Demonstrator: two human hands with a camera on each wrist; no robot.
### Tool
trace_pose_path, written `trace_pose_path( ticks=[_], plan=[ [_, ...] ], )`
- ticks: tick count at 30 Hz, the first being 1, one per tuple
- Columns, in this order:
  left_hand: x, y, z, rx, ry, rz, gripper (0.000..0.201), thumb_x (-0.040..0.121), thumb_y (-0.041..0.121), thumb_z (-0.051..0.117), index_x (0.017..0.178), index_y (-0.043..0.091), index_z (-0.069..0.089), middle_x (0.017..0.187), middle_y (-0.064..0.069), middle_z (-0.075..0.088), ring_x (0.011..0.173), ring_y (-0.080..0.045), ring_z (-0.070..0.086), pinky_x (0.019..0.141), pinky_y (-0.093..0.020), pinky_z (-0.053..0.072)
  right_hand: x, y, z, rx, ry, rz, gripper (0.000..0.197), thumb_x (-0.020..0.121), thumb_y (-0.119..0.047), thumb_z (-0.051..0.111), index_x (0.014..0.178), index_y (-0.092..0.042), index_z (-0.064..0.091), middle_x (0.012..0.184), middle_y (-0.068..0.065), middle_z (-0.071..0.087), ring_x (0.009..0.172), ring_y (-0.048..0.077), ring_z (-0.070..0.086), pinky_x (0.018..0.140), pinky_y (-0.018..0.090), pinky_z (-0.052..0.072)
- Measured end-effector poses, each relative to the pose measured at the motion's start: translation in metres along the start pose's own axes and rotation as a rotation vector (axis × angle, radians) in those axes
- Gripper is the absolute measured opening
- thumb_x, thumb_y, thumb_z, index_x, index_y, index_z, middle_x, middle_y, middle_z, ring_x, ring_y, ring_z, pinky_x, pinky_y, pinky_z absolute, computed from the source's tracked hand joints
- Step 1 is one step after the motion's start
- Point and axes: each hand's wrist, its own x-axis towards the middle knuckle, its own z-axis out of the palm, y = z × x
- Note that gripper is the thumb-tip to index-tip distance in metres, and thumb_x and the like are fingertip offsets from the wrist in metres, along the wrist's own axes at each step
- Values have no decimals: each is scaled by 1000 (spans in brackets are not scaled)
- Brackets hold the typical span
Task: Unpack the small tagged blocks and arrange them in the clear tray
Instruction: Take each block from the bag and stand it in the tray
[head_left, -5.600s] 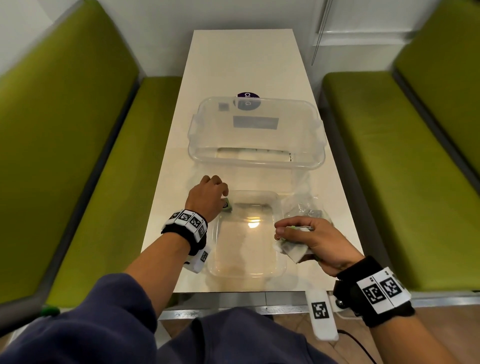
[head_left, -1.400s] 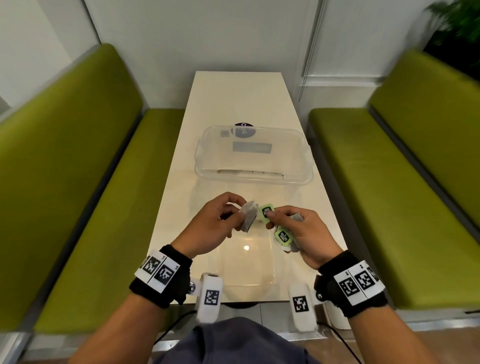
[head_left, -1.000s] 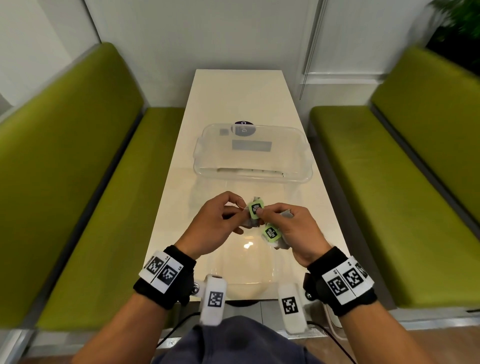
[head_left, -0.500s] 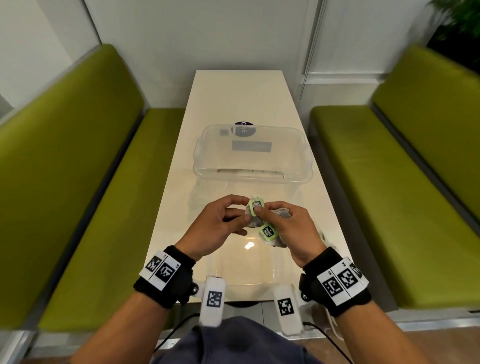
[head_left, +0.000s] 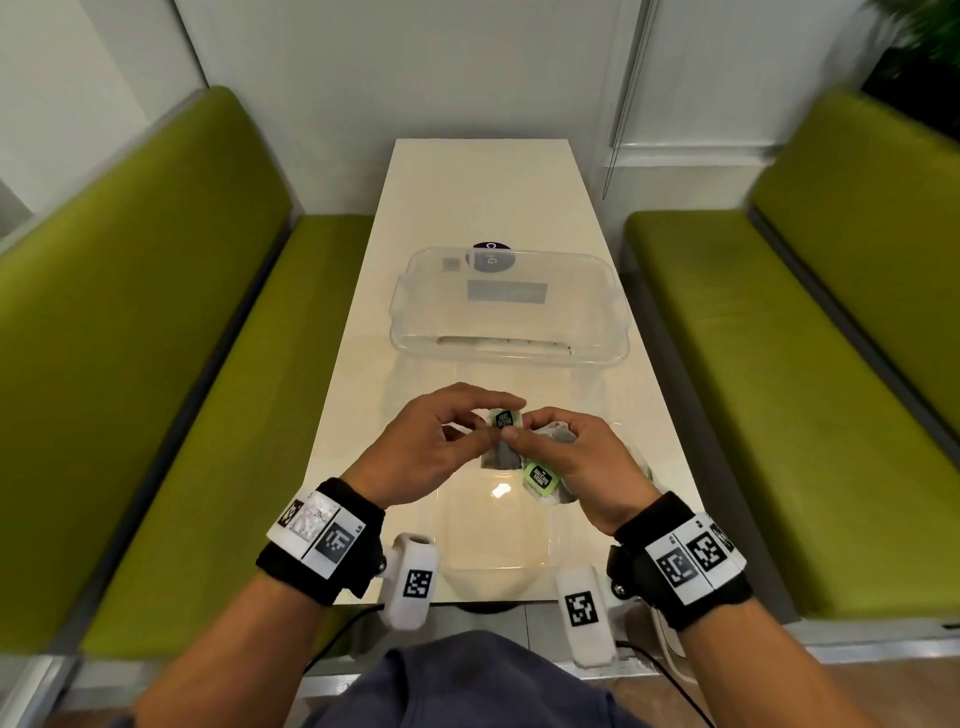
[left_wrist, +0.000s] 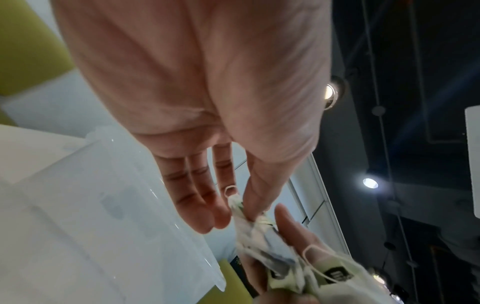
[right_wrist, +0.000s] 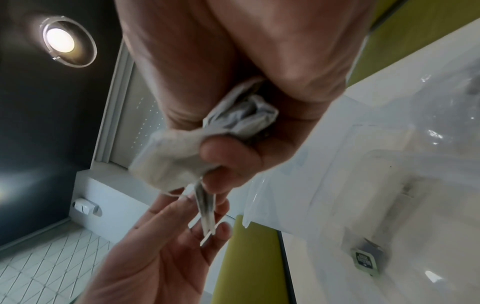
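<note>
Both hands meet above the clear tray (head_left: 550, 556) at the table's near end. My right hand (head_left: 563, 449) grips a bunch of small grey bags (right_wrist: 233, 123) with green tags, and one green tag (head_left: 540, 475) hangs below it. My left hand (head_left: 460, 434) pinches the top of one bag (head_left: 500, 458) between thumb and forefinger, right by its green tag (head_left: 504, 418). The right fingertips pinch the same tag. The strings (left_wrist: 306, 265) are tangled. One tagged bag (right_wrist: 366, 259) lies in the tray (right_wrist: 415, 216).
A large clear bin (head_left: 509, 353) stands on the white table (head_left: 483, 197) just beyond the hands. Crinkled clear wrapping (right_wrist: 439, 98) lies right of the tray. Green benches (head_left: 779, 364) run along both sides.
The hands have closed together over the tray, and the upper green tag now sits between both sets of fingertips. Earlier the left hand was down at the tray's far left corner.
</note>
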Motion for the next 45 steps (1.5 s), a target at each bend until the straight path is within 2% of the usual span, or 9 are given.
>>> trace_pose_path(
  ticks=[8,13,17,22,26,30,33,36,45],
  plan=[
    [5,2,-4,96,127,45,15,91,15,76,100,27,74,106,15,69,92,-12,68,83,-28,57,1,3,-5,20,-27,33,24,81,-14,82,101,-5,74,90,12,74,79,20,68,72,41,50],
    [7,1,-6,116,169,-13,5,90,23,79,90,27,75,91,8,71,83,-12,66,76,-30,55,2,4,-3,-1,52,-3,21,83,-11,81,102,-5,74,90,11,78,76,20,74,62,30,55],
    [9,3,-8,-38,127,-101,1,93,16,74,94,16,75,85,-1,75,72,-10,65,64,-21,52,6,6,1,-3,76,-21,21,81,-12,83,99,-8,74,95,15,79,91,33,76,64,33,56],
    [10,2,-3,-333,192,-221,9,94,6,71,101,-1,72,82,-14,76,71,-20,71,72,-27,62,7,4,8,67,62,-25,17,81,-12,83,94,-13,73,76,1,73,66,13,68,52,24,50],
    [12,5,0,-479,230,-297,17,91,2,74,104,-6,70,88,-22,76,69,-20,75,70,-23,62,9,4,10,120,69,-26,19,82,-13,81,98,-11,72,86,9,74,76,19,72,55,25,50],
    [13,4,-3,-355,228,-301,21,88,6,78,108,4,70,88,-24,76,71,-23,74,69,-28,62,10,1,12,104,102,-31,14,84,-14,80,95,-14,71,77,-1,70,61,7,65,45,19,46],
    [13,0,-9,-84,157,-231,28,88,15,80,113,24,73,95,-8,76,71,-15,69,64,-24,56,9,-1,10,72,79,-45,12,84,-12,79,93,-13,71,71,-6,72,61,5,69,46,20,48],
    [15,0,-18,121,56,-153,31,90,25,78,116,40,74,108,12,73,79,-6,66,72,-25,58,10,-1,7,-18,59,-73,13,84,-10,80,93,-6,73,73,-2,73,64,8,71,52,22,52],
    [25,12,-30,209,-83,-149,12,90,24,79,102,24,80,85,9,79,76,-6,73,77,-31,61,11,-1,9,-69,-25,-79,18,81,-4,81,98,-1,73,79,8,78,71,17,76,63,24,57]
  ],
)
